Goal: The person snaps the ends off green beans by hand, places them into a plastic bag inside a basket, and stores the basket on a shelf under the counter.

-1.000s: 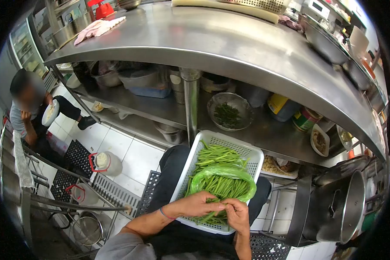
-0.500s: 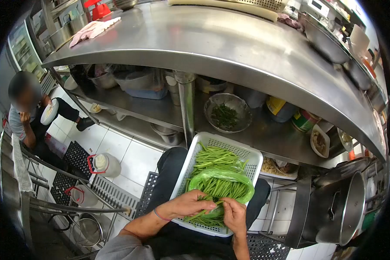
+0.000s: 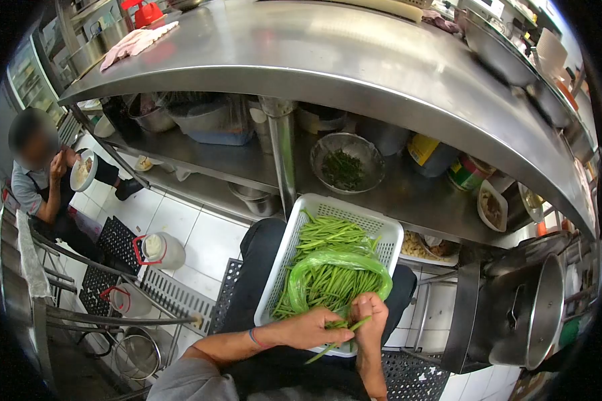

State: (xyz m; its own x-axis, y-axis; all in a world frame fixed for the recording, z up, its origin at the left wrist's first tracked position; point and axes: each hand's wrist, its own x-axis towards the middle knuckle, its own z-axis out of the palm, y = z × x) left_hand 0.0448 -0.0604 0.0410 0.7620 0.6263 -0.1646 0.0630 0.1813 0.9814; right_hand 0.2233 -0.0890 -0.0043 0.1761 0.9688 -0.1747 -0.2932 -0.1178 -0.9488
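Note:
A white perforated basket (image 3: 389, 234) rests across the wearer's lap. Long green beans (image 3: 331, 234) lie loose in its far part, and nearer sits an open green plastic bag (image 3: 378, 267) full of beans. Over the basket's near end, my left hand (image 3: 313, 329) is closed around a few beans, whose ends stick out past the fingers. My right hand (image 3: 369, 315) is close beside it, fingers curled together at the end of a bean that reaches across from the left hand.
A steel table (image 3: 267, 47) spans the front, with a bowl of chopped greens (image 3: 346, 164) on its lower shelf. A large pot (image 3: 525, 314) is at right. At left, a seated person (image 3: 40, 167) holds a bowl, near white containers (image 3: 164, 250) on the floor.
Both hands have moved slightly toward the wearer, and beans now point out of the left hand at new angles. The seated person's hand has risen beside the bowl.

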